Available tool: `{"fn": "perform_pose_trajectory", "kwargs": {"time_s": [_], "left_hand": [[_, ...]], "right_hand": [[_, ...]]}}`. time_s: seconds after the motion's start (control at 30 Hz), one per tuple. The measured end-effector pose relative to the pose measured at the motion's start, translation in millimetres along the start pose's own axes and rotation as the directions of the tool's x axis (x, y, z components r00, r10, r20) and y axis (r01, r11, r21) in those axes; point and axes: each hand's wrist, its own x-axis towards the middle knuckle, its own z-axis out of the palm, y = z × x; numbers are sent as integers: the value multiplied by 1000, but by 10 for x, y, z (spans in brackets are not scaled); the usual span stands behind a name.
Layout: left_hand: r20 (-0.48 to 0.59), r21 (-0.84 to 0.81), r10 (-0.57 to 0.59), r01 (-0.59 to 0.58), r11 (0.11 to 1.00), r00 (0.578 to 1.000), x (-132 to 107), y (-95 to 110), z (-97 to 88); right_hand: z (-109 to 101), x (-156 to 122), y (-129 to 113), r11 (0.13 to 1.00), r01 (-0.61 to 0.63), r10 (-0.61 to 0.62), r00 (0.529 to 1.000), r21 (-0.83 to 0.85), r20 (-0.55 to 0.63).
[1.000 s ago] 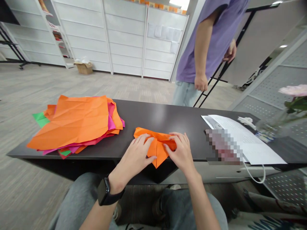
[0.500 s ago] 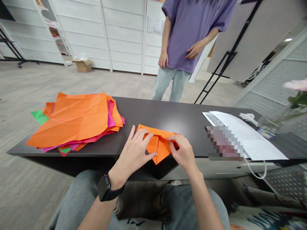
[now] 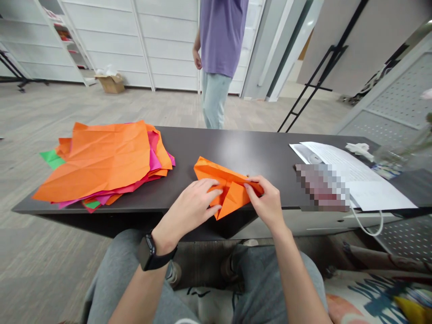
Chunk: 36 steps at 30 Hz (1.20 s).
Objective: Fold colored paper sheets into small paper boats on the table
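Observation:
A partly folded sheet of orange paper point(image 3: 232, 195) lies at the near edge of the dark table, its pointed end toward me. My left hand point(image 3: 194, 202) grips its left side, fingers curled over the flap and thumb near the lower point. On the right, my right hand point(image 3: 265, 198) pinches the upper right edge between thumb and fingers. The paper's upper flap stands a little raised, with an opening below it. My fingers hide parts of both sides.
A stack of creased coloured paper point(image 3: 111, 157), orange on top, covers the table's left end. To the right lie a pixelated flat object point(image 3: 322, 186), white printed sheets point(image 3: 357, 175) and a crumpled tissue point(image 3: 359, 150). A person in a purple shirt point(image 3: 221, 40) stands beyond the table point(image 3: 189, 144).
The orange paper has tilted, its left end higher, and its folds have opened more. My left fingers have curled further over it. The person beyond the table has turned sideways and shifted left.

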Motion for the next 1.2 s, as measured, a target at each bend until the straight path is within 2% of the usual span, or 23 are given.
{"fn": "perform_pose_trajectory", "kwargs": {"time_s": [0.1, 0.33, 0.53, 0.7, 0.87, 1.03, 1.2], "left_hand": [[75, -14, 11, -10, 1000, 997, 8, 7, 44], [100, -18, -65, 67, 998, 993, 39, 131, 25], [104, 23, -100, 98, 995, 990, 44, 178, 65], [115, 46, -105, 100, 994, 988, 52, 176, 112], [98, 67, -109, 103, 992, 989, 50, 171, 120], [57, 92, -114, 108, 990, 992, 55, 171, 87], [-15, 113, -144, 145, 983, 989, 74, 169, 29]], "right_hand": [[29, 0, 8, 999, 31, -31, 999, -38, 20], [72, -7, -18, 984, 65, -58, 997, -169, 48], [75, -17, -26, 982, 89, -89, 996, -165, 10], [57, -42, -38, 978, 164, -168, 986, -131, -19], [-8, -57, -32, 955, 274, -258, 956, -114, 136], [-60, -57, -66, 971, 209, -174, 949, -112, 262], [-103, -66, -109, 972, 206, -154, 923, -115, 353]]}}
